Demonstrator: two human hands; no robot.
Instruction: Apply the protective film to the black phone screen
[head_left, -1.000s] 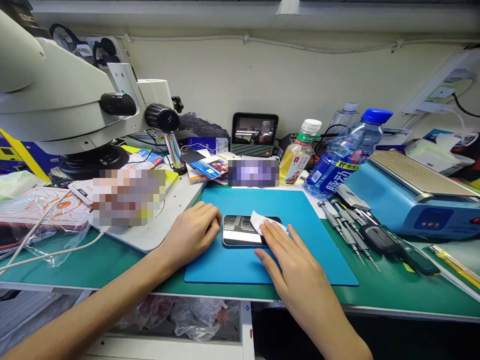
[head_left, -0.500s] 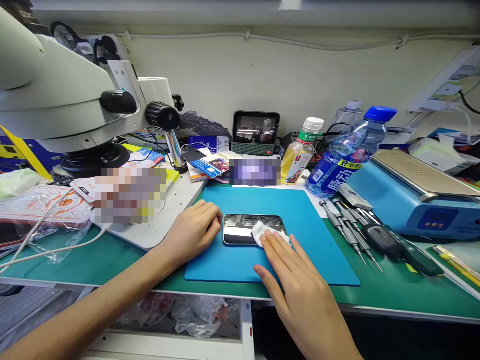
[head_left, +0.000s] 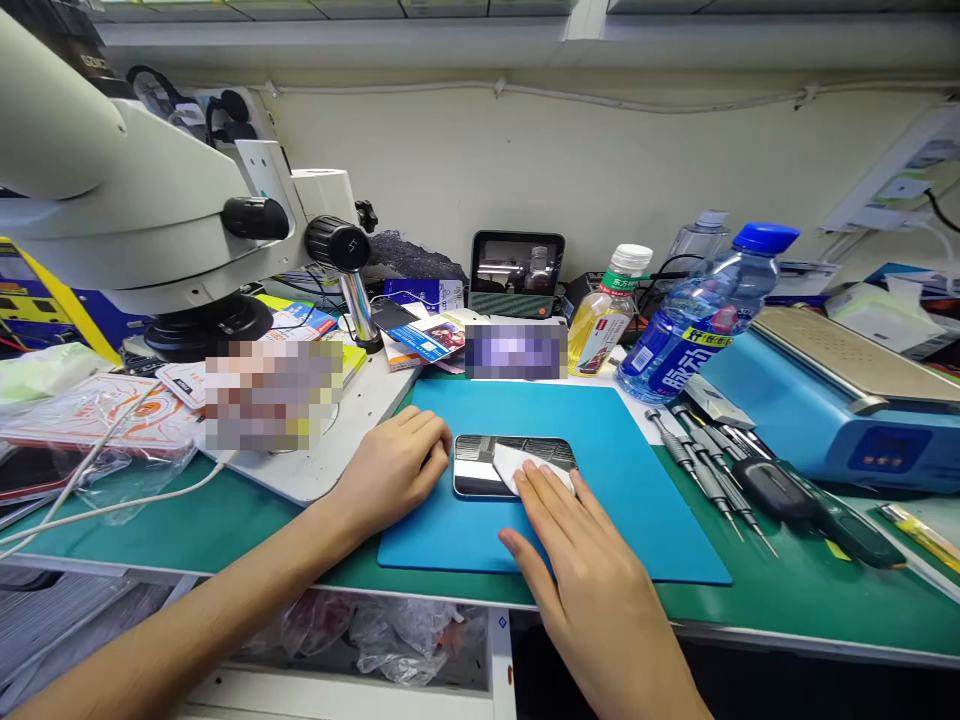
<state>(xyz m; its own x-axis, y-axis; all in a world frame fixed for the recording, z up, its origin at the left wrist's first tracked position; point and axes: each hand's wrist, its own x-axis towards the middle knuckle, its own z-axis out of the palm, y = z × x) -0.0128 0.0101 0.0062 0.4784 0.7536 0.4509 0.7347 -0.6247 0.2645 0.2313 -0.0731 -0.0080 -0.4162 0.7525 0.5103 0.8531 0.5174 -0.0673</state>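
Observation:
A smartphone with a glossy, reflective face lies flat on a blue mat. My left hand rests on the mat at the phone's left end, its fingers curled into a loose fist; whether they touch the phone's edge I cannot tell. Under the fingertips of my right hand is a white wipe, pressed flat onto the right half of the phone. That hand's fingers are stretched out, with the thumb held apart. The wipe hides part of the screen.
A microscope looms at the left. Behind the mat stand a small screen, a tea bottle and a blue-capped bottle. Several screwdrivers lie right of the mat, near a blue heating device. An open drawer sits below.
The wipe now lies flatter and reaches slightly farther left over the phone. My right hand has shifted slightly on it. The left hand stays by the phone; the whole view has tilted up a little.

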